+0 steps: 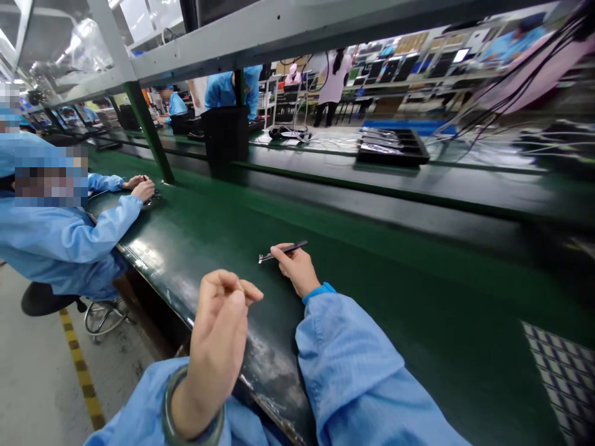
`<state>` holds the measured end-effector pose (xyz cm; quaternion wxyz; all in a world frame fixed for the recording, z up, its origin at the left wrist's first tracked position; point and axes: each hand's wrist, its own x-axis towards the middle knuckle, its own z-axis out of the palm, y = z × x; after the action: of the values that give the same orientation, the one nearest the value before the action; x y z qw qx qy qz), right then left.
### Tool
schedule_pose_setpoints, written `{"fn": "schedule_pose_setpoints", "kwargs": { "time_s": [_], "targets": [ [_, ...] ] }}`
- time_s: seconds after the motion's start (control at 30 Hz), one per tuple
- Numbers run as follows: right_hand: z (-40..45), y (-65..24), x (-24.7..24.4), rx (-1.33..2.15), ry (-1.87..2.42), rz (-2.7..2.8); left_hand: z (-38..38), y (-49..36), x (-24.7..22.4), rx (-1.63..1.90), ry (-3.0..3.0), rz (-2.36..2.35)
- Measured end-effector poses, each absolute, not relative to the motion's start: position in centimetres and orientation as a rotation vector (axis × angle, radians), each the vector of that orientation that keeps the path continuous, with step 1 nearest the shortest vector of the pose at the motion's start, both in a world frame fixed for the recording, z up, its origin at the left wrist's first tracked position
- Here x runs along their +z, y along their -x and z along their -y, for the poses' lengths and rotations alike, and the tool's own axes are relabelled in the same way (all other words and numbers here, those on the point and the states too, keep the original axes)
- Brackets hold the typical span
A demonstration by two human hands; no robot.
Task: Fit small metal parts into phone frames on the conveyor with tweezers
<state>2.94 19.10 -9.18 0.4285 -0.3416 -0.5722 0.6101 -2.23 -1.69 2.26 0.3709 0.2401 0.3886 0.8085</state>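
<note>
My right hand (pixel 297 269) is closed round a pair of dark tweezers (pixel 294 246) above the green bench top (pixel 372 310). A small whitish part (pixel 261 258) sits at the tweezers' tip, too small to name. Nearer to me, my left hand (pixel 220 328) is raised over the bench's front edge, its thumb and forefinger pinched together. Whatever lies between those fingertips, if anything, is too small or hidden to make out. A green bangle (pixel 171 396) circles the left wrist.
At lower right lies a sheet with a grid of small pieces (pixel 560 371). A co-worker in blue (pixel 60 229) sits at the left, hands over small dark items. A green post (pixel 149 133) rises from the bench. Farther back stand a black bin (pixel 226 133) and a black tray (pixel 393 148).
</note>
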Motion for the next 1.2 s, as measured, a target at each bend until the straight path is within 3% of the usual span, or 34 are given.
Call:
{"fn": "schedule_pose_setpoints", "kwargs": {
  "time_s": [0.43, 1.2],
  "targets": [
    [-18.9, -3.0, -9.0, 1.592, 0.839, 1.309, -1.5, 2.8, -1.4, 1.758, -0.452, -0.912],
    [-20.1, -2.5, -8.5, 1.592, 0.830, 1.347, -2.2, 2.2, -3.8, 1.606, -0.506, -0.827]
  ]
}}
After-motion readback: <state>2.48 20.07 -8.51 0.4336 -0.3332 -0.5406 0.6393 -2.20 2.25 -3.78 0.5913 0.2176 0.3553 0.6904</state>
